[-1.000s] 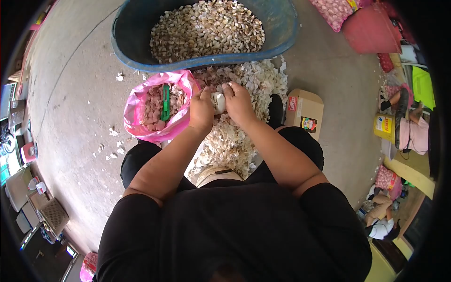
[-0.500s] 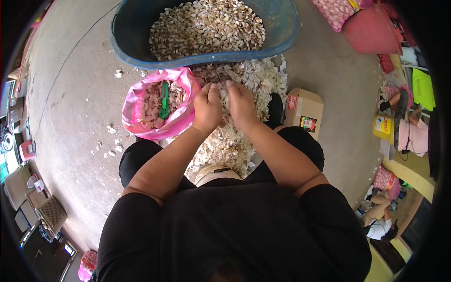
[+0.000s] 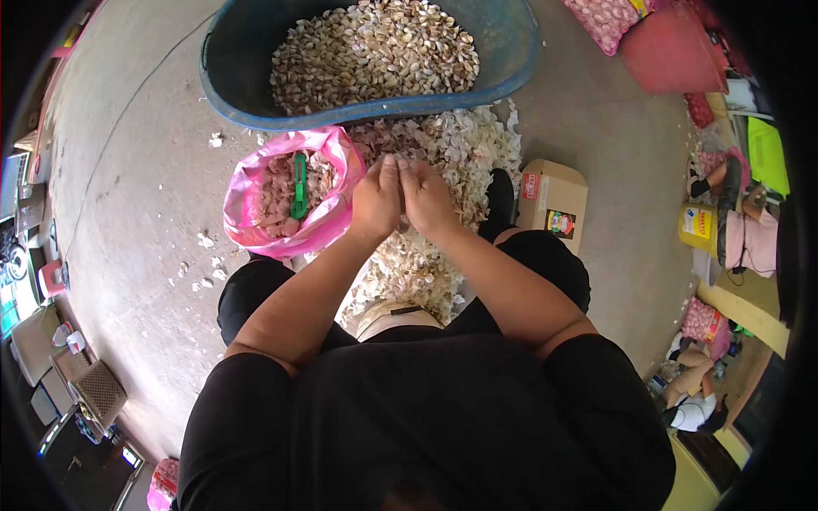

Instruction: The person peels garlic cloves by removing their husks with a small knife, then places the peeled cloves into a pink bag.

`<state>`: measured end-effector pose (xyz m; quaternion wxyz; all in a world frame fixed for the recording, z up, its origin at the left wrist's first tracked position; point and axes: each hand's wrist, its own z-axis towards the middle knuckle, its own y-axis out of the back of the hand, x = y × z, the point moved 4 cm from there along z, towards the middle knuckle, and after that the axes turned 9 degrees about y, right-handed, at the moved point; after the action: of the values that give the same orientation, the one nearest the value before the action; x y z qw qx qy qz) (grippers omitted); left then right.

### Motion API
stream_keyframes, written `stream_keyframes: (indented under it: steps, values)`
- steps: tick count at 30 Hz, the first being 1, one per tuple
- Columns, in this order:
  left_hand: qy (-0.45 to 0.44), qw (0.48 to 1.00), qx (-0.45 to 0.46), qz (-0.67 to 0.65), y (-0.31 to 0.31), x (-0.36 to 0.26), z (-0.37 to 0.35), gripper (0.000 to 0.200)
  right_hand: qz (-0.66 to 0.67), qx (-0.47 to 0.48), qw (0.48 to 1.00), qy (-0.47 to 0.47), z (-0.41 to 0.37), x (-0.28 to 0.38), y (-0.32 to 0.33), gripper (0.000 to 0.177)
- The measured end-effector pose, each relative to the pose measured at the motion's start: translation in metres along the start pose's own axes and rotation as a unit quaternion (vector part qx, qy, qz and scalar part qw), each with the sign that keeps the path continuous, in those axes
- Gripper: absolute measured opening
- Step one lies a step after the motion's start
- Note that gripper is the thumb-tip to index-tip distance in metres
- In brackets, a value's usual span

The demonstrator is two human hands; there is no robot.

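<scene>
My left hand [image 3: 376, 201] and my right hand [image 3: 426, 199] are pressed together over a heap of papery garlic skins [image 3: 464, 149], thumbs side by side. Their curled fingers close around a garlic bulb that is hidden now; its pale surface showed between them a moment before. Left of my left hand stands an open pink plastic bag [image 3: 241, 189] of reddish-brown skins. A green-handled cutter [image 3: 299, 186] lies on those skins. Beyond the hands, a large blue tub [image 3: 375, 111] holds many loose garlic cloves [image 3: 379, 55].
A cardboard box [image 3: 567, 189] sits on the floor right of my shoe [image 3: 500, 204]. Skin scraps [image 3: 204, 241] dot the concrete at left. Farther right are a red tub [image 3: 669, 55], a yellow bucket [image 3: 699, 224] and other people [image 3: 694, 400] near bagged garlic.
My hands have drawn closer together, and my right hand has moved slightly left and down. The pale garlic between them is now covered. The view has shifted a little.
</scene>
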<state>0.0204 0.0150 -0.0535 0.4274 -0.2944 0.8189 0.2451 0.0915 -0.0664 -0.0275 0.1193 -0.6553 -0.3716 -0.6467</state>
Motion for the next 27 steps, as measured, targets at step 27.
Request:
stream_keyframes:
  steps: [27]
  values:
    - [-0.127,0.987,-0.077,-0.063,0.001,-0.019,-0.014,0.023,0.242,-0.015,0.97,-0.017,0.003,-0.006,-0.005,0.032]
